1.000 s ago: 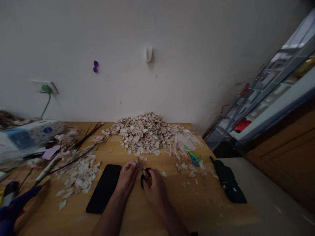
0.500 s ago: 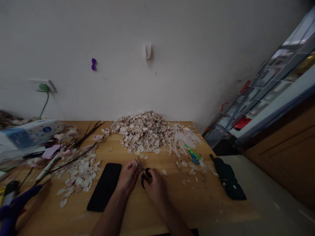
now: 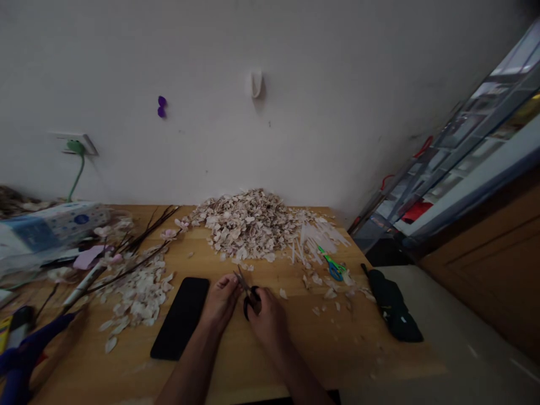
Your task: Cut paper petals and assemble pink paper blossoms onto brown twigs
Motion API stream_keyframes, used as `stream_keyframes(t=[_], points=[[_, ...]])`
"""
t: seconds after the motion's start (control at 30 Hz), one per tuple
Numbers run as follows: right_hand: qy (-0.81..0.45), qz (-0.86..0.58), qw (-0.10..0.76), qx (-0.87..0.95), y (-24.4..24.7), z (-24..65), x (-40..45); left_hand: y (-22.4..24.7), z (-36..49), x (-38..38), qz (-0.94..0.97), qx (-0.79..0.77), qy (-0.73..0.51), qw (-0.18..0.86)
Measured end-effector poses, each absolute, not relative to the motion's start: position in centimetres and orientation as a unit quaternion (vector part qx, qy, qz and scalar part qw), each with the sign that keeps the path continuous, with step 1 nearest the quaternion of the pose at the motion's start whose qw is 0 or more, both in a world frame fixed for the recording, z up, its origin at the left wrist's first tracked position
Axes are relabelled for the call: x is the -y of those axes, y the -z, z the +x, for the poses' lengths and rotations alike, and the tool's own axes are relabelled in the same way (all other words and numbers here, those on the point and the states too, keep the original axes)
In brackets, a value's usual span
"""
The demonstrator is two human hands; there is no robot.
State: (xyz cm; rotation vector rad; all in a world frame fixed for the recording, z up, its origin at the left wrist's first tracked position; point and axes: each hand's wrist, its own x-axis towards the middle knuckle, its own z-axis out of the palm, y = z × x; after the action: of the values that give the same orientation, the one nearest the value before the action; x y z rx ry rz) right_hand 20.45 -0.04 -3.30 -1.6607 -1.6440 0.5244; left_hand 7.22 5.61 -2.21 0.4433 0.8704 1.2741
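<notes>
My right hand point(image 3: 269, 318) grips a pair of black-handled scissors point(image 3: 244, 286), its fingers in the loops. The blades are slightly apart and point away from me. Close by their tips, my left hand point(image 3: 221, 301) is closed in a pinch. What sits between its fingertips is too small and dim to make out. Beyond both hands rises a large heap of pale dried petals point(image 3: 251, 225) against the wall. A black phone point(image 3: 180, 319) lies flat just left of my left forearm.
Green-and-blue scissors point(image 3: 333, 265) lie at right beside pale strips point(image 3: 301, 251). A folded dark umbrella point(image 3: 392, 306) rests by the right edge. Loose petals point(image 3: 141, 295), flowering twigs point(image 3: 141, 260), a tissue pack point(image 3: 54, 225) and a blue glue gun point(image 3: 31, 349) are on the left.
The scissor blades look a little wider apart and their tips have shifted slightly. Both hands stay in nearly the same place; the view has moved a touch.
</notes>
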Motion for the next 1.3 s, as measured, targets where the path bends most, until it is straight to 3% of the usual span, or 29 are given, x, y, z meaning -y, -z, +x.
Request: stream_keyframes(t=[1.3], points=[[-0.194, -0.652, 0.347, 0.646, 3.6, 20.5, 0.1, 2.0, 6.7, -5.5, 0.262, -0.4, -0.536, 0.696]])
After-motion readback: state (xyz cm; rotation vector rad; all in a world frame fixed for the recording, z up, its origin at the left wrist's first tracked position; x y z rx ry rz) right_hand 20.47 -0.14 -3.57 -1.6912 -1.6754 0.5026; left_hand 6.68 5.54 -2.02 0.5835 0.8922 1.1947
